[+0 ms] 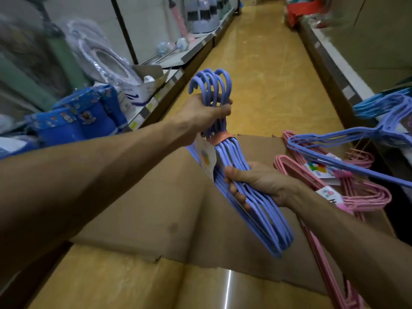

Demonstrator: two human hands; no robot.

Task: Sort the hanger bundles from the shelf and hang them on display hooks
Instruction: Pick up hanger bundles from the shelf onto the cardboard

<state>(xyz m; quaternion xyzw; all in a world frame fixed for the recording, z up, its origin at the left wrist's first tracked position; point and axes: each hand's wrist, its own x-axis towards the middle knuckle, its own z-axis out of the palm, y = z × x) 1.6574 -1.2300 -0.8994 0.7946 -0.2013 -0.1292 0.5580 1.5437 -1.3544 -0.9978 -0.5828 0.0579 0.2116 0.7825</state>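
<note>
Here both hands (204,112) grip the blue hanger bundle (252,201), label (207,158) unreadable.

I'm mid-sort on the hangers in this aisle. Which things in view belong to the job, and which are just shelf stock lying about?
Part of the job:
- purple hanger bundle, held by left hand at the necks and right hand on the bodies
- pink hanger bundles on the cardboard
- loose purple hangers
- light blue hangers

Just lying about:
- blue packs
- wrapped toilet seats

Head-worn view, forward and down, close over shop aisle floor (267,74)
</note>
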